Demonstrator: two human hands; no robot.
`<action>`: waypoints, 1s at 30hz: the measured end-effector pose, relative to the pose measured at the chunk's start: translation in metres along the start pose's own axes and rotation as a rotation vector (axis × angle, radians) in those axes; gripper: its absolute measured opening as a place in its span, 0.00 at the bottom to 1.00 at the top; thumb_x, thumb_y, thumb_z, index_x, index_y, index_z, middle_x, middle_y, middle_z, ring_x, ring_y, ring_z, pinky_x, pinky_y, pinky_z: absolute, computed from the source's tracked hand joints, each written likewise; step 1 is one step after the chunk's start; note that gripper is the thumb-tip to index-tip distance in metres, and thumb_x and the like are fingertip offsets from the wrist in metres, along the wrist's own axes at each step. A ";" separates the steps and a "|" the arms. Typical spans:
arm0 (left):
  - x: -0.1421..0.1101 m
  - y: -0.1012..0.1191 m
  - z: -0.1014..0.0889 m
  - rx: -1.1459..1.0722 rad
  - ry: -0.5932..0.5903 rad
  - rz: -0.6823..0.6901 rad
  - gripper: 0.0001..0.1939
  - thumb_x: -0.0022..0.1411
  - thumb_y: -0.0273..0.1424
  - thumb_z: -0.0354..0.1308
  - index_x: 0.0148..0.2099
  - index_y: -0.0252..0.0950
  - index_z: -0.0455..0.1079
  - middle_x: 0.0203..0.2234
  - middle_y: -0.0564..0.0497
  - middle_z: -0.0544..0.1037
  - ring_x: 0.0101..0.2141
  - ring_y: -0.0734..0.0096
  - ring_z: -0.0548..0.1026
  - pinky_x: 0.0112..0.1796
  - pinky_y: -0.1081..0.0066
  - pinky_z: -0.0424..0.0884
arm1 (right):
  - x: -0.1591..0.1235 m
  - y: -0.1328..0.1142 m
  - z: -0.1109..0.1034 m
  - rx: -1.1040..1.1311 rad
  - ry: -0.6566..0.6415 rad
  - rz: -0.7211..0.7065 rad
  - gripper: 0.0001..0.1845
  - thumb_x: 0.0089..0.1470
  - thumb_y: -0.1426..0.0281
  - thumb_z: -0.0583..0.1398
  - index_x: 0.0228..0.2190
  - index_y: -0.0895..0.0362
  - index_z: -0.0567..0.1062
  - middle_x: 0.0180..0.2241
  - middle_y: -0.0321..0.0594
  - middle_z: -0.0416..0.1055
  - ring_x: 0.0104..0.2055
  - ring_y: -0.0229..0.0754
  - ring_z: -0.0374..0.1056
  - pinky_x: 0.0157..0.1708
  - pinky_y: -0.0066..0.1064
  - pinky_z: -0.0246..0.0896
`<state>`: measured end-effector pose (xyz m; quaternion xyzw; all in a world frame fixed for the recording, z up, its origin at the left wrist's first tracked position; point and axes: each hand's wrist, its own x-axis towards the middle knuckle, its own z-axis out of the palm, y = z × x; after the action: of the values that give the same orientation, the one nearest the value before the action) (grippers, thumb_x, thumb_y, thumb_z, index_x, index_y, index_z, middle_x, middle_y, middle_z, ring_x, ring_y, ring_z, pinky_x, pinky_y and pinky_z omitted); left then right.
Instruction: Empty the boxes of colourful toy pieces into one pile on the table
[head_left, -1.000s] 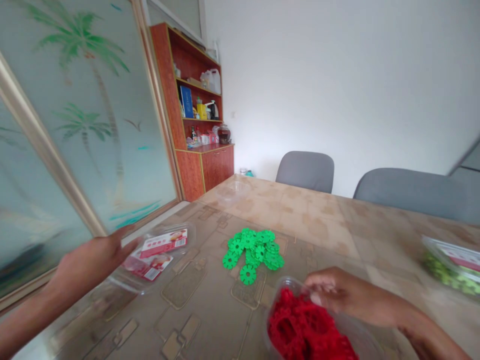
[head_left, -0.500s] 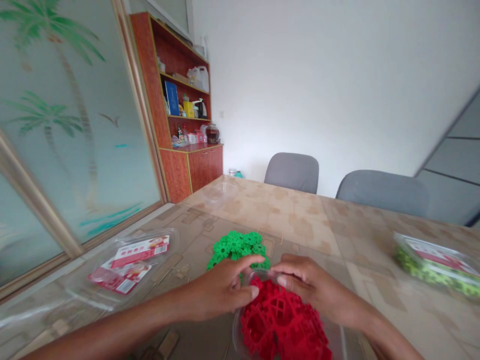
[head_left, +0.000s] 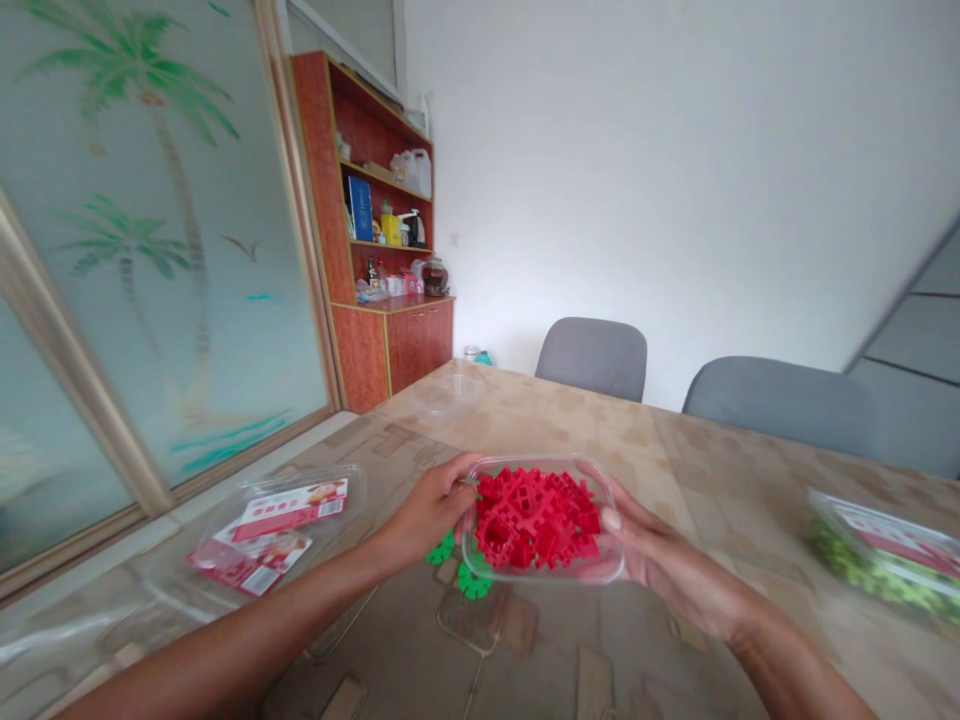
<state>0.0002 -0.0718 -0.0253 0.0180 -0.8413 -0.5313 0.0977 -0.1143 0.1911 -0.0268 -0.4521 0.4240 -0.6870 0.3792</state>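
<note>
Between my two hands is a clear plastic container [head_left: 559,578] filled with red interlocking plastic pieces [head_left: 536,515]. My left hand [head_left: 442,495] grips its left end, with the thumb over the rim. At the right end my right hand [head_left: 637,530] is closed around the side, and some of its fingers show through the clear wall. Green flower-shaped pieces [head_left: 474,582] lie on the table just behind and below the container, which hides most of that pile.
Clear lids with red-and-white labels [head_left: 289,510] lie on the left of the table [head_left: 405,650]. A labelled clear box of light green pieces [head_left: 885,570] stands at the right. Farther back is an empty clear container [head_left: 450,395]. Two grey chairs [head_left: 592,358] line the far edge.
The container of red pieces has moved up and away from me and now covers most of the green pile. Both hands have shifted from its far rim to its two ends.
</note>
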 end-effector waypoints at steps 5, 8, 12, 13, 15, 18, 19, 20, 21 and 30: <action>0.011 -0.013 -0.010 0.123 0.162 0.057 0.26 0.62 0.39 0.47 0.59 0.31 0.60 0.35 0.48 0.73 0.33 0.70 0.71 0.32 0.73 0.68 | 0.025 0.005 0.002 -0.142 0.128 -0.143 0.35 0.72 0.54 0.69 0.61 0.54 0.54 0.56 0.44 0.52 0.54 0.61 0.46 0.46 0.45 0.62; 0.015 -0.022 -0.022 0.193 0.250 0.071 0.26 0.61 0.43 0.48 0.56 0.31 0.63 0.45 0.44 0.71 0.44 0.65 0.69 0.43 0.69 0.67 | 0.043 0.008 -0.002 -0.367 0.212 -0.251 0.35 0.67 0.55 0.66 0.60 0.59 0.56 0.49 0.47 0.61 0.49 0.63 0.56 0.42 0.43 0.64; 0.018 -0.042 -0.033 0.243 0.281 0.066 0.26 0.60 0.42 0.48 0.54 0.30 0.63 0.50 0.43 0.68 0.47 0.63 0.68 0.47 0.66 0.65 | 0.060 0.017 -0.002 -0.723 0.361 -0.381 0.34 0.60 0.61 0.62 0.60 0.62 0.58 0.49 0.45 0.62 0.46 0.59 0.59 0.40 0.40 0.64; 0.018 -0.048 -0.034 0.247 0.277 0.057 0.26 0.59 0.41 0.47 0.54 0.29 0.63 0.50 0.43 0.68 0.48 0.62 0.68 0.47 0.65 0.65 | 0.063 0.019 0.000 -0.785 0.370 -0.396 0.34 0.59 0.62 0.62 0.61 0.62 0.58 0.50 0.45 0.60 0.46 0.59 0.59 0.42 0.40 0.62; 0.017 -0.057 -0.034 0.252 0.271 0.037 0.26 0.58 0.40 0.47 0.55 0.29 0.63 0.50 0.42 0.69 0.49 0.61 0.68 0.48 0.63 0.65 | 0.067 0.022 0.006 -0.875 0.356 -0.417 0.34 0.58 0.63 0.59 0.61 0.61 0.58 0.52 0.43 0.58 0.47 0.58 0.58 0.46 0.42 0.57; 0.015 -0.067 -0.029 0.249 0.277 0.010 0.27 0.58 0.39 0.47 0.56 0.28 0.60 0.52 0.42 0.67 0.51 0.60 0.67 0.50 0.62 0.65 | 0.069 0.023 0.015 -0.974 0.320 -0.439 0.33 0.58 0.64 0.56 0.62 0.59 0.58 0.54 0.41 0.55 0.50 0.57 0.55 0.50 0.43 0.51; 0.015 -0.070 -0.027 0.246 0.276 0.004 0.27 0.58 0.38 0.47 0.57 0.28 0.60 0.53 0.41 0.67 0.52 0.61 0.67 0.51 0.63 0.64 | 0.069 0.022 0.017 -1.002 0.313 -0.446 0.33 0.58 0.65 0.56 0.62 0.58 0.57 0.54 0.41 0.54 0.50 0.56 0.54 0.50 0.42 0.50; 0.014 -0.072 -0.025 0.243 0.273 0.001 0.27 0.59 0.38 0.47 0.57 0.28 0.60 0.53 0.42 0.66 0.52 0.62 0.66 0.52 0.63 0.64 | 0.068 0.021 0.019 -1.029 0.304 -0.453 0.33 0.58 0.66 0.55 0.62 0.57 0.56 0.54 0.40 0.54 0.51 0.56 0.53 0.50 0.42 0.49; 0.014 -0.073 -0.024 0.241 0.268 -0.001 0.26 0.59 0.38 0.47 0.57 0.29 0.60 0.53 0.42 0.66 0.53 0.63 0.66 0.53 0.64 0.63 | 0.068 0.020 0.021 -1.054 0.294 -0.456 0.32 0.58 0.66 0.54 0.63 0.56 0.56 0.55 0.40 0.53 0.51 0.55 0.52 0.50 0.42 0.49; 0.014 -0.075 -0.020 0.252 0.287 -0.062 0.24 0.60 0.28 0.40 0.57 0.29 0.60 0.55 0.44 0.66 0.55 0.67 0.64 0.58 0.64 0.57 | 0.064 0.010 0.019 -1.064 0.243 -0.479 0.32 0.63 0.68 0.57 0.65 0.54 0.52 0.57 0.39 0.49 0.53 0.60 0.49 0.53 0.45 0.46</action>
<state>-0.0150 -0.1239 -0.0822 0.1317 -0.8777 -0.4165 0.1971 -0.1146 0.1253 -0.0122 -0.5813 0.6366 -0.4933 -0.1160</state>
